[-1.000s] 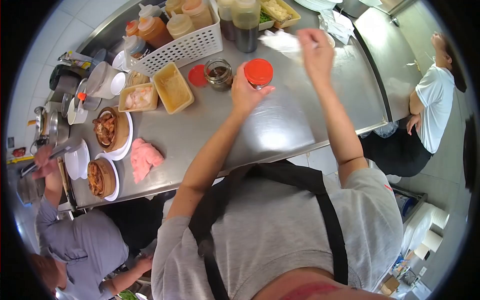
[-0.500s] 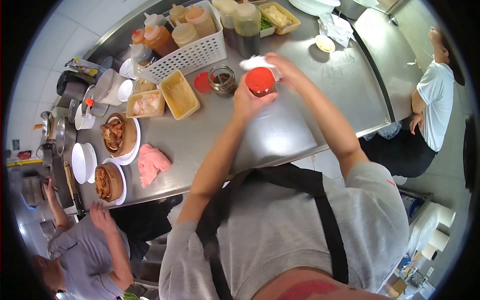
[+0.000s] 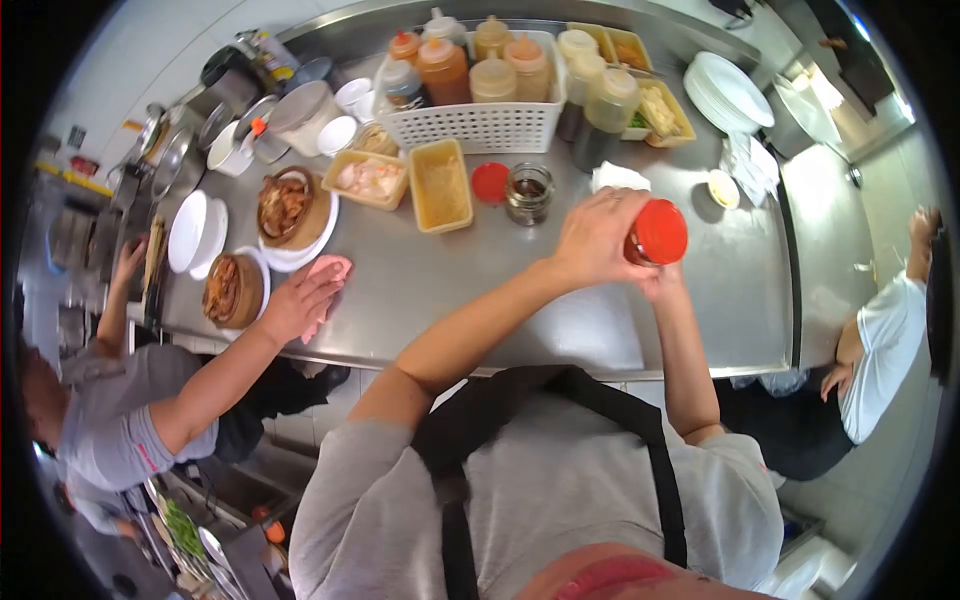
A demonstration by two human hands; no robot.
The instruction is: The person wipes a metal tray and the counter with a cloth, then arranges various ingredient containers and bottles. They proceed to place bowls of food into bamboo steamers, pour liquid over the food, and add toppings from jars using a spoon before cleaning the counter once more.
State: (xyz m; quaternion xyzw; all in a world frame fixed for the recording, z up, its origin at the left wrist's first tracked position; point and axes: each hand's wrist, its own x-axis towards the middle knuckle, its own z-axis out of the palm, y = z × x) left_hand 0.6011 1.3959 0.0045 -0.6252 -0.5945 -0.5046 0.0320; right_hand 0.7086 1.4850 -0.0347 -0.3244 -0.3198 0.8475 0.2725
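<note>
Two hands on one red-lidded jar [image 3: 655,236], lifted above the steel counter [image 3: 480,290], right of the open jar [image 3: 527,193]. Left hand [image 3: 592,240] wrapped around the glass body; right hand [image 3: 660,283] beneath and partly hidden, grip undeterminable. Long axis tilted, lid facing right, left hand nearer; white tissue [image 3: 618,178] just behind the jar.

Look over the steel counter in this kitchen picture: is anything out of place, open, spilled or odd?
One thing: the small glass jar stands open, its red lid lying flat on the counter beside it. A crumpled white tissue lies loose nearby. No spill shows.
</note>
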